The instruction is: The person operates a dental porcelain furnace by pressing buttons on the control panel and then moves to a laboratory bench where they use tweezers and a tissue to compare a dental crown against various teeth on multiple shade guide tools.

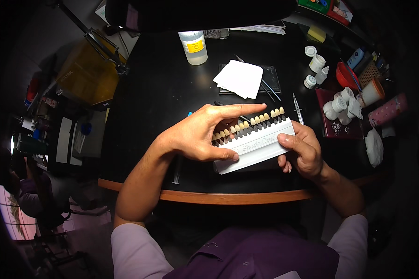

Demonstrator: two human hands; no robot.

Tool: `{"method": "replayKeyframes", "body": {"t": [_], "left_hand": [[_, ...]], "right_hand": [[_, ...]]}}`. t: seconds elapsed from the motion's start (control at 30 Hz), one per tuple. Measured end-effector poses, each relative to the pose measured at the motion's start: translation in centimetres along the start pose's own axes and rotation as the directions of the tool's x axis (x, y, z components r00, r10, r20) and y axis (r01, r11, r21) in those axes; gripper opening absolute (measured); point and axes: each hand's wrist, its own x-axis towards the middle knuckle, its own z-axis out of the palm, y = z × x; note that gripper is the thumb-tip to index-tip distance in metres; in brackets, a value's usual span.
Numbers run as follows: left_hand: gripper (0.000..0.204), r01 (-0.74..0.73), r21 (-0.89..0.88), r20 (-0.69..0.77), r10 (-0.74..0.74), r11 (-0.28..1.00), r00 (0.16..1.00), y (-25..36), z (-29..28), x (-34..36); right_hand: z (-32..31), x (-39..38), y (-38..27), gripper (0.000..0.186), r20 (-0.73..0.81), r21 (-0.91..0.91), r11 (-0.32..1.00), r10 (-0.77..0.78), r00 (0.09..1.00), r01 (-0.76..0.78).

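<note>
The left hand (196, 129) and right hand (308, 151) grip the white rack (260, 152) near its ends, probably to steady it with its teeth (258, 119) mostly uncovered.

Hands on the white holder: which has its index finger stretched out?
The left hand: its index finger extends beside the tooth samples; the right hand curls around the holder at its right end.

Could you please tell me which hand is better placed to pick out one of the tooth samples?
Probably the left hand: its fingers are close beside the row of tooth samples. The right hand grips the white holder by its right end, which suits keeping it steady.
</note>
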Motion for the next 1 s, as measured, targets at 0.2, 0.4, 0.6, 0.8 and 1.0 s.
{"method": "replayKeyframes", "body": {"t": [0.2, 0.4, 0.6, 0.8, 1.0], "left_hand": [[0.105, 0.058, -0.075, 0.038, -0.055, 0.995, 0.998, 0.4, 0.4, 0.1], [0.110, 0.103, -0.073, 0.063, -0.098, 0.992, 0.993, 0.9, 0.5, 0.2], [0.113, 0.107, -0.074, 0.071, -0.101, 0.992, 0.992, 0.9, 0.8, 0.2], [0.116, 0.131, -0.078, 0.098, -0.123, 0.988, 0.987, 0.9, 0.9, 0.1], [0.116, 0.122, -0.050, 0.103, -0.116, 0.991, 0.988, 1.0, 0.9, 0.1]], "right_hand": [[-0.2, 0.0, 0.0, 0.032, 0.032, -0.013, 0.999, 0.049, 0.998, -0.049], [0.0, 0.0, -0.1, 0.030, 0.059, -0.019, 0.999, 0.044, 0.997, -0.043], [0.0, 0.1, -0.4, 0.031, 0.106, -0.028, 0.997, 0.077, 0.991, -0.075], [0.1, 0.0, -0.6, 0.030, 0.128, -0.035, 0.993, 0.115, 0.985, -0.111], [0.1, 0.0, -0.7, 0.030, 0.153, -0.041, 0.993, 0.118, 0.981, -0.113]]}}
